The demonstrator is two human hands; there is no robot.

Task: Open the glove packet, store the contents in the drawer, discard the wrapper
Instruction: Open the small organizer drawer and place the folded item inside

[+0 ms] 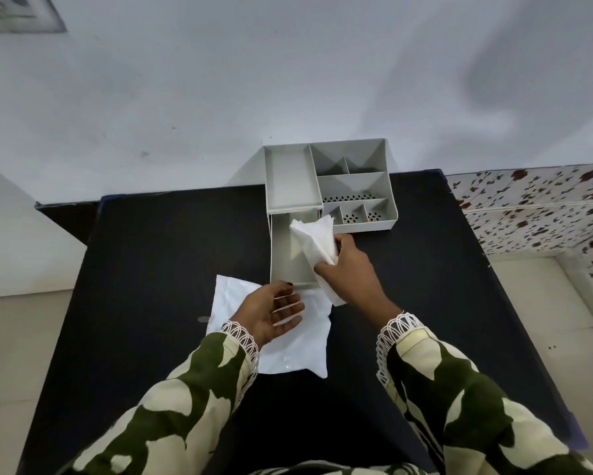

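The right hand [351, 269] holds the folded white gloves [317, 243], its fingers [322, 268] clamped around the lower part of the bundle, and the bundle hangs directly over the open drawer [290, 265] that is pulled out toward the person from the grey organiser [326, 185]. The long axis of the bundle runs from the hand up and away toward the organiser, roughly in line with the drawer's own length, so the move that seems to come next is a short lowering and laying-down rather than a turn. The right hand is plainly the nearer one; the drawer floor lies just below and slightly left of its fingers. The left hand [271, 311] rests palm-up with fingers apart and loose over the flat white wrapper [281, 337], which lies on the black table [158, 269] just in front of the drawer's near edge. The drawer's near and right walls sit close to the right hand, so the lower tail of the gloves, which trails past the front wall, may catch there. The table is open to the left and right, leaving room to draw the wrapper away
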